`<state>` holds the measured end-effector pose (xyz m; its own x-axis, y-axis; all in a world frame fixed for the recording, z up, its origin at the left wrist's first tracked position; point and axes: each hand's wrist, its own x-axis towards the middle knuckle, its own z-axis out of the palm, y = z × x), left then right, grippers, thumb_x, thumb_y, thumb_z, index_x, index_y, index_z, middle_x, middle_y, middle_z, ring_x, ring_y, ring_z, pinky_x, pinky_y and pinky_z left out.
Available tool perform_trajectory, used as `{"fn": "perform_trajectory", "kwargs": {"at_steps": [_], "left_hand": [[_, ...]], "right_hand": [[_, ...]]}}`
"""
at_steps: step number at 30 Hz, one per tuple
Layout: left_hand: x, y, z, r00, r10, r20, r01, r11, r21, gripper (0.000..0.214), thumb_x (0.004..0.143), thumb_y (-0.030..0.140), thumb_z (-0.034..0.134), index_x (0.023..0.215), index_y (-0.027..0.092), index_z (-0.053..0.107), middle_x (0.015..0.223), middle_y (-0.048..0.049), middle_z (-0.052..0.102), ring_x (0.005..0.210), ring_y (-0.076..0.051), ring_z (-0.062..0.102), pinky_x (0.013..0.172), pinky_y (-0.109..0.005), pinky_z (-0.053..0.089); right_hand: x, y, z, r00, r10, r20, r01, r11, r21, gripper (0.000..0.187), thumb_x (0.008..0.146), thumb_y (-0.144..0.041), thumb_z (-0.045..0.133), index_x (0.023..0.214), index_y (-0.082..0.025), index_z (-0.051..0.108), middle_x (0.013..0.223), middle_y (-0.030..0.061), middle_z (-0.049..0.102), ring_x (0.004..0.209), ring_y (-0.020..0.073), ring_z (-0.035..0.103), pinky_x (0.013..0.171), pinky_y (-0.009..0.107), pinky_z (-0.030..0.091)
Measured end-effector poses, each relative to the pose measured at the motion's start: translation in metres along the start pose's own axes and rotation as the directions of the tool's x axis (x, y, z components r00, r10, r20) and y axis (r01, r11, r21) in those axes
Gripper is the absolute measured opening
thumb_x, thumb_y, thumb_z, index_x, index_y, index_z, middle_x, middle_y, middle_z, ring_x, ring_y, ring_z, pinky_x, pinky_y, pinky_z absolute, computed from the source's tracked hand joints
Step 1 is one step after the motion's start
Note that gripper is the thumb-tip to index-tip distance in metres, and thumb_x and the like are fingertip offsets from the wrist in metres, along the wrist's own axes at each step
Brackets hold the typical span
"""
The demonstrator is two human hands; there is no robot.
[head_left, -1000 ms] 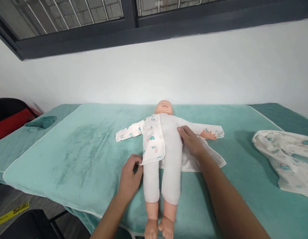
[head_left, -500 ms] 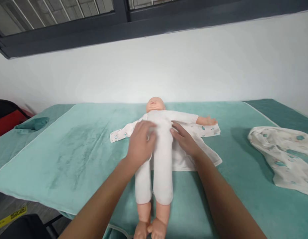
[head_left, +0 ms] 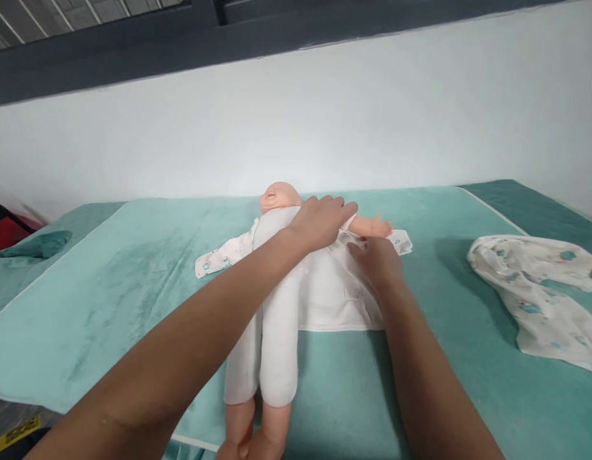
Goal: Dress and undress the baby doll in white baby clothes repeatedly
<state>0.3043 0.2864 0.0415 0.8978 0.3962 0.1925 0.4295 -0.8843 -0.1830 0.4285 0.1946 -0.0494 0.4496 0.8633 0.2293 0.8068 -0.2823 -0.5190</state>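
Doll [head_left: 280,332] on its back on teal mat [head_left: 108,281], head at the far end, feet toward the camera and partly out of frame. All places below relative to the doll, sides as the wearer sees them.

Left hand [head_left: 322,220]: reaches across the doll's chest, lies over its right-side shoulder and upper arm, palm down. Fingers close together and bent, tips just above the doll's bare forearm; thumb hidden, so can't tell if they grip cloth or only rest.

Right hand [head_left: 379,259]: right of the doll's torso, just below its outstretched forearm, over the white shirt [head_left: 338,300]. One fingertip points at the torso, the other fingers are mostly hidden; can't tell if they pinch the shirt.

Shirt: body spread flat right of the doll's torso, inside facing up. One printed sleeve [head_left: 223,254] runs out left from the doll's shoulder; cuff [head_left: 402,241] of the other shows just past the doll's right-side hand.

Second printed garment [head_left: 539,300]: crumpled, well right of the doll. Wall [head_left: 324,121] beyond the doll's head.
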Motion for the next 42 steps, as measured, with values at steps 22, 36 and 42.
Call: {"fn": "perform_trajectory", "kwargs": {"at_steps": [22, 36, 42], "left_hand": [[0.014, 0.015, 0.035, 0.923, -0.377, 0.077, 0.383, 0.884, -0.268, 0.039, 0.081, 0.018, 0.059, 0.119, 0.008, 0.050, 0.122, -0.0198, 0.053, 0.109, -0.030, 0.053, 0.090, -0.039, 0.040], [-0.031, -0.022, -0.018, 0.868, -0.348, 0.354, 0.496, 0.577, -0.648, 0.042, 0.072, 0.025, 0.069, 0.111, 0.023, 0.057, 0.092, -0.0033, 0.068, 0.070, -0.019, 0.062, 0.063, -0.029, 0.043], [-0.032, -0.032, -0.012, 0.874, -0.478, 0.088, 0.433, 0.682, -0.590, 0.028, 0.078, 0.007, 0.053, 0.101, 0.020, 0.061, 0.100, -0.0058, 0.066, 0.085, -0.018, 0.060, 0.069, -0.028, 0.044]], "right_hand": [[-0.018, -0.024, -0.033, 0.975, -0.161, 0.154, -0.114, 0.231, 0.966, 0.033, 0.076, -0.042, 0.074, 0.104, -0.027, 0.063, 0.083, -0.0004, 0.067, 0.062, 0.0143, 0.058, 0.057, 0.028, 0.047], [-0.029, -0.039, -0.011, 0.827, -0.515, 0.225, -0.035, 0.354, 0.935, 0.032, 0.087, -0.029, 0.068, 0.119, -0.032, 0.070, 0.121, 0.0018, 0.066, 0.117, 0.0197, 0.055, 0.099, 0.036, 0.044], [-0.031, -0.036, -0.017, 0.605, -0.724, 0.330, -0.170, 0.287, 0.943, 0.042, 0.090, -0.027, 0.065, 0.132, -0.028, 0.059, 0.118, 0.0079, 0.068, 0.091, 0.0158, 0.068, 0.074, 0.029, 0.051]]}}
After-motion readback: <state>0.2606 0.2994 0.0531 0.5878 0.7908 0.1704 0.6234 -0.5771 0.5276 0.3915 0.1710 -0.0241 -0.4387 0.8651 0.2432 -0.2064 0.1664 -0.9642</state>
